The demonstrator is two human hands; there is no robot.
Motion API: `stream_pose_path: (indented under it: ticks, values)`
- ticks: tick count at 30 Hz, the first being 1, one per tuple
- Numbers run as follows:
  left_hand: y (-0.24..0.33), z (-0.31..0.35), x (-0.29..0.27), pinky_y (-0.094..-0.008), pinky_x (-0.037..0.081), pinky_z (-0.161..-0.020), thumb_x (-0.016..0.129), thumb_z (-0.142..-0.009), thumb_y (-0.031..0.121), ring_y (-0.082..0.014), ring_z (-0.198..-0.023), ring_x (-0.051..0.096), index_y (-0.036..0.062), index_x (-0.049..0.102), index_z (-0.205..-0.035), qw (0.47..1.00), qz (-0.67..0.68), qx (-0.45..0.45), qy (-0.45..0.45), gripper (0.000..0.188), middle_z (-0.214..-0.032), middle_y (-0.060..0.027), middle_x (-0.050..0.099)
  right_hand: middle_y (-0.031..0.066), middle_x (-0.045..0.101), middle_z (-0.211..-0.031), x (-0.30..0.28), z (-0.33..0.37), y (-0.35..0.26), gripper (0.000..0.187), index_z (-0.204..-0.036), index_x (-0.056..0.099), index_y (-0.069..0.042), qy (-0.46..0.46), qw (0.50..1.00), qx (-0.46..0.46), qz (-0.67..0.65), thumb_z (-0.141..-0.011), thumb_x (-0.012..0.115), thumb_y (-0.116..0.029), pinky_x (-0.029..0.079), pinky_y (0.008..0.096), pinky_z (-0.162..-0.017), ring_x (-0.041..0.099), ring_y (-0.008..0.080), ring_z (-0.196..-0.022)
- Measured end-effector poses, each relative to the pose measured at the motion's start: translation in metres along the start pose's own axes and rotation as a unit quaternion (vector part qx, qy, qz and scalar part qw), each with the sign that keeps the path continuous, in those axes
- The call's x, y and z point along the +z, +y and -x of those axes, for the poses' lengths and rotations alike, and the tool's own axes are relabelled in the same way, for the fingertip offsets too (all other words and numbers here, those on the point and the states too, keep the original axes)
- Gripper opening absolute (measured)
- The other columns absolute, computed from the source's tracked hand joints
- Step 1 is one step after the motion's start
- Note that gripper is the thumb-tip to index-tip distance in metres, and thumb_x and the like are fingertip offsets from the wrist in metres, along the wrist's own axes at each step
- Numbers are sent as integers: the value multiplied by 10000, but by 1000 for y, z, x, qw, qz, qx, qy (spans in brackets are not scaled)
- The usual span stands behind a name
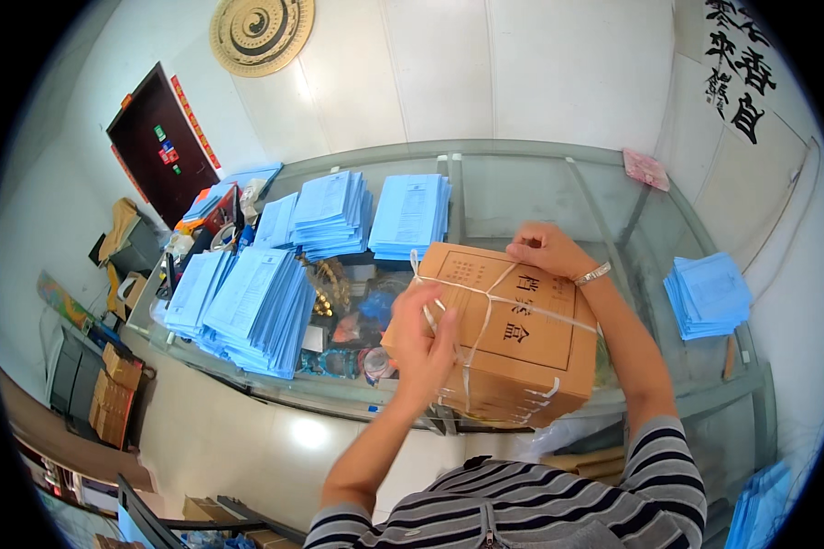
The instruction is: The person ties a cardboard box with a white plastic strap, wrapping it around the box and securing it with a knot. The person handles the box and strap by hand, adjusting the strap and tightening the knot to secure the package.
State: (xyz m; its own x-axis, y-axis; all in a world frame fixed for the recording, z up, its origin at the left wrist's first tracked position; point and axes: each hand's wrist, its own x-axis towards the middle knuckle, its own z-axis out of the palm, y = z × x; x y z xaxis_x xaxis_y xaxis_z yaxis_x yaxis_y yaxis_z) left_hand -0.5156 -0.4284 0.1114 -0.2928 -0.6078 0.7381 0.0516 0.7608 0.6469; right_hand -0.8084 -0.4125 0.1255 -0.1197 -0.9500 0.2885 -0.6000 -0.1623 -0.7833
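A stack of brown cardboard file boxes (458,357), bound with white string (469,352), rests on the glass counter in front of me. The string crosses on the top face, and one strand runs up toward my right hand (545,251). That hand is closed, its fingertips bunched over the far edge of the stack around the strand. At the left edge my left hand (415,343) is partly closed, thumb and fingers around a white strand of the string. A loop of string stands up at the far left corner. The exact grip of both hands is partly hidden.
Piles of light blue printed folders (258,297) stand on the glass counter (522,197) to the left, with another blue pile (708,295) at the right. A pink packet (645,169) lies at the far right corner. Cartons (116,393) sit on the floor at left.
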Motion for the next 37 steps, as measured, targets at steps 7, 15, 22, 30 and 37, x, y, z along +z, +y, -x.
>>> stream_pose_path:
  ticks: [7,15,22,30,37]
  values:
    - [7,122,6,-306,364,-926,656,-826,-23,-175,-1007,449,28,412,-1167,992,41,-111,46,423,-1070,-73,447,28,595,-875,16,15,-55,246,-901,672,-70,-133,969,-178,112,-867,683,-313,449,316,-708,506,194,-936]
    - [37,141,33,-305,406,-930,638,-779,-37,-224,-1035,504,23,597,-1047,983,64,-144,-89,277,-1075,-131,501,34,607,-888,37,10,-63,234,-954,644,-66,-214,955,-83,189,-809,735,-226,467,303,-679,564,200,-820]
    - [-42,188,-5,-310,462,-869,622,-794,-27,-219,-1010,580,4,594,-1028,967,44,-247,40,238,-1036,-117,587,113,567,-1265,23,43,-77,377,-1183,599,-50,-63,995,-17,70,-831,695,-146,463,340,-906,568,208,-1074]
    - [-111,275,-23,-308,482,-831,620,-847,16,-193,-930,585,-14,580,-1077,898,-3,-437,59,235,-1036,-113,607,130,464,-1435,4,92,-27,434,-1350,509,-47,143,983,-2,113,-953,561,-215,360,373,-1078,452,246,-1306]
    - [-152,227,-39,-339,417,-982,475,-1000,286,-206,-1145,523,-14,509,-1285,915,125,-368,110,415,-1248,-133,555,131,411,-1479,33,208,72,604,-1461,357,-83,214,966,51,-135,-990,447,-449,322,466,-1106,450,323,-1308]
